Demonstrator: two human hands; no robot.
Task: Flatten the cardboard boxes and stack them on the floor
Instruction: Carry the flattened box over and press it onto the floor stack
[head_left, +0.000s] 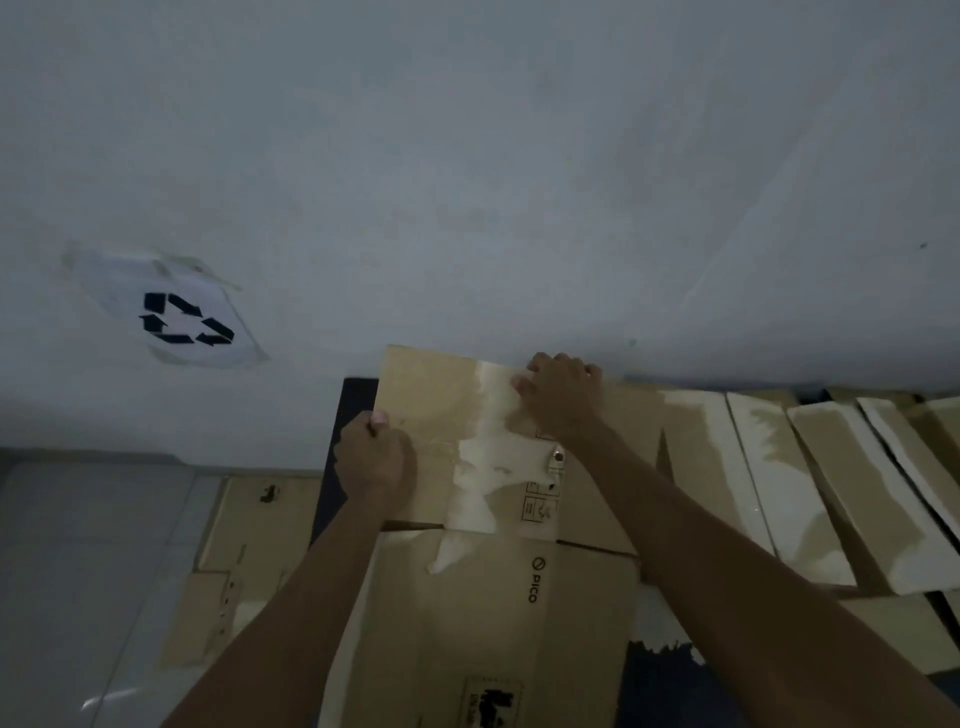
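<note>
Here, both arms reach forward: the left hand (371, 457) and right hand (563, 397) curl closed, gripping a flattened cardboard box (441, 415) marked "PICO".

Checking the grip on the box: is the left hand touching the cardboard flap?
Touching. The head view shows the left hand closed over the left edge of the cardboard flap, fingers curled around it.

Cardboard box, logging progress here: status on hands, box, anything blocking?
Left hand shut on cardboard box left edge; right hand gripping its far edge. Box flat, by the wall. Flattened pieces at right; nothing blocking.
</note>
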